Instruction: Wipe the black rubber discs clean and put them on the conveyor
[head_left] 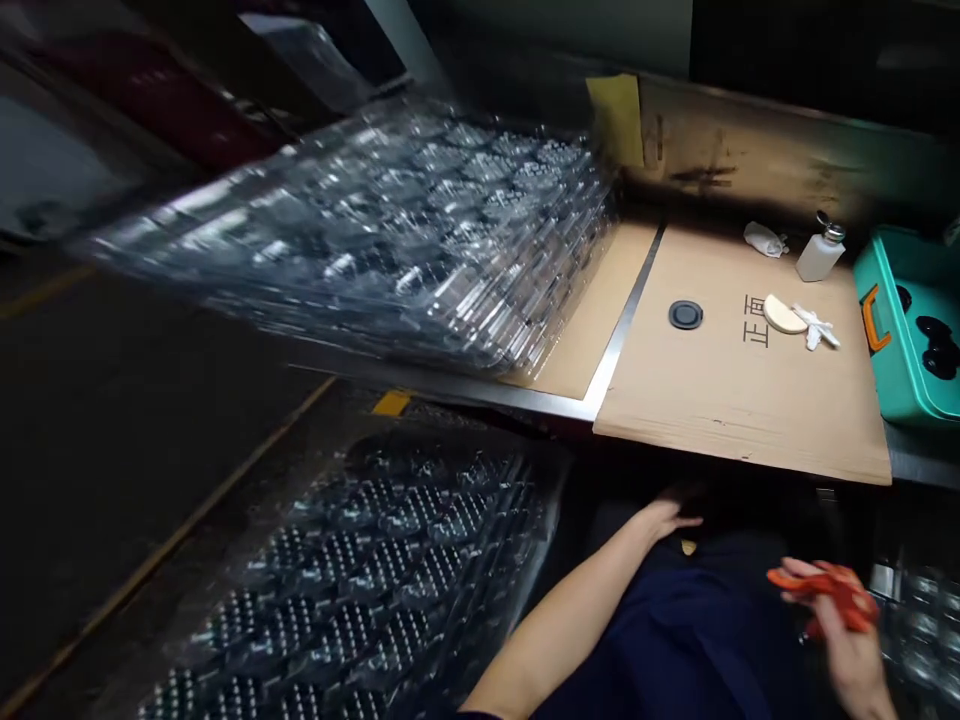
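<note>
**Head view: right hand [829, 625] holds orange-handled scissors [825, 588]; left hand [670, 518] empty**

Left hand open, fingers loosely spread, just below the bench edge. Right hand closed around the scissors, low and to the right. Ahead of the hands: cardboard sheet [742, 400] bearing a black rubber disc [685, 315], white bottle [821, 250], teal case [907, 325]. Further left: blurred clear plastic trays [375, 235] above the bench; stacked trays [352, 570] below.

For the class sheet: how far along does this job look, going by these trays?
Hard to tell. Perhaps done: a tall stack of clear trays sits on the bench. In hand: the right hand holds an orange tool; the left hand seems empty. Left: another stack lies lower down, and more clear trays sit beside the right hand.
</note>
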